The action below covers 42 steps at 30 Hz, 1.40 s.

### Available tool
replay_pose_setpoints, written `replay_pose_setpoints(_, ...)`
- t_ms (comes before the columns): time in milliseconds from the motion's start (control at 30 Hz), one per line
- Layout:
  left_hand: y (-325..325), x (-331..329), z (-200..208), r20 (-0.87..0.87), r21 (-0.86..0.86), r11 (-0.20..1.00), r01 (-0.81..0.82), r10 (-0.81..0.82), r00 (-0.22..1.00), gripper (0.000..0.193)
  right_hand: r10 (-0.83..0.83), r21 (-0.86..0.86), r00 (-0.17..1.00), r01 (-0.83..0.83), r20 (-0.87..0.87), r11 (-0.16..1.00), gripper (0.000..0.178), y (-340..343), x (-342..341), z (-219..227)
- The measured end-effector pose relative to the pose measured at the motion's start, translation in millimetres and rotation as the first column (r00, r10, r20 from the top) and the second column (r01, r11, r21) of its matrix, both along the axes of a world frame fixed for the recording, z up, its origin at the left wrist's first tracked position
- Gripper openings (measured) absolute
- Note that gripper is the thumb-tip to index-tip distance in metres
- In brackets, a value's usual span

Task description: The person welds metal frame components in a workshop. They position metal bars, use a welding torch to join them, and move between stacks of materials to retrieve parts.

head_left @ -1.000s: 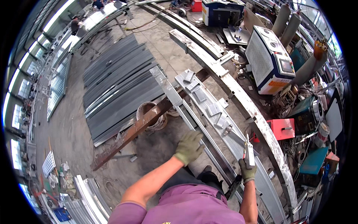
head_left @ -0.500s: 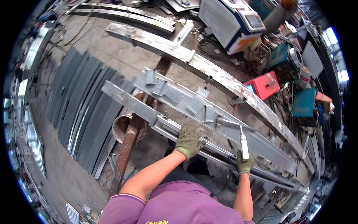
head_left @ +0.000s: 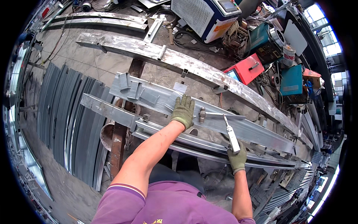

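Observation:
My left hand [head_left: 182, 112], in a green work glove, lies over a wide galvanized steel beam [head_left: 257, 131] with its fingers stretched out. Under and around its fingers are small cut metal pieces; the palm hides part of them. My right hand [head_left: 238, 159], gloved alike, is closed around a white welding torch [head_left: 232, 137] whose thin nozzle points away from me. A hammer [head_left: 202, 115] rests on the beam between the two hands. Nearer to me runs a long grooved metal rail [head_left: 179, 141], below the right hand. Several bent metal plates [head_left: 150, 98] sit at the beam's left end.
Grey metal strips [head_left: 71, 119] lie stacked at the left. A rusty support bar [head_left: 118, 145] and a bucket [head_left: 107, 135] stand beneath the work. Beyond runs a long whitish steel beam [head_left: 149, 50]. A blue-white machine [head_left: 205, 18] and a red box [head_left: 248, 69] stand farther back.
My left hand has moved from the near rail forward onto the wide beam, among the small metal pieces. The right hand still holds the torch. The whole view has shifted.

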<state>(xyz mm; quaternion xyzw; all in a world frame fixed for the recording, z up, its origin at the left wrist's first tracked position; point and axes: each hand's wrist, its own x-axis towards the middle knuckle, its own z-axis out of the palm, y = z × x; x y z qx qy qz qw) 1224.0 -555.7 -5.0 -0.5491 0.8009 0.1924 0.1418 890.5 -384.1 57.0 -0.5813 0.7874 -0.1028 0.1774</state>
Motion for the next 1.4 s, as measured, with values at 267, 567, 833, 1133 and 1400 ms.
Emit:
replay_pose_setpoints(267, -16.8, -12.4, -47.7, 0.024, -0.072, 0.997, 0.004, -0.002, 1.000, 0.108, -0.134, 0.034, 0.991, 0.134, 0.002, 0.990, 0.073, 29.7, -11.9, 0.2)
replay_pose_setpoints(567, 21.2, 18.8, 4.3, -0.502, -0.193, 0.928, -0.319, 0.186, 0.845, 0.118, -0.103, -0.046, 0.995, 0.102, -0.019, 0.994, 0.066, 43.9, -21.4, 25.8)
replay_pose_setpoints(833, 128.4, -1.4, 79.7, -0.776, -0.082, 0.835, -0.543, 0.289, 0.561, 0.115, -0.019, -0.084, 0.860, 0.072, 0.511, 0.994, 0.048, -14.4, 102.0, 121.8)
replay_pose_setpoints(1133, 189.5, 72.7, 118.3, -0.756, 0.203, 0.800, -0.564, 0.495, 0.429, 0.111, -0.072, 0.380, 0.617, -0.384, 0.783, 0.841, 0.046, -34.5, 204.4, 82.4)
replay_pose_setpoints(1400, 217.0, 156.8, 96.3, -0.553, 0.734, 0.442, -0.516, 0.830, -0.075, 0.036, -0.101, 0.445, 0.540, -0.558, 0.836, 0.701, 0.047, -49.4, 257.3, 71.0)
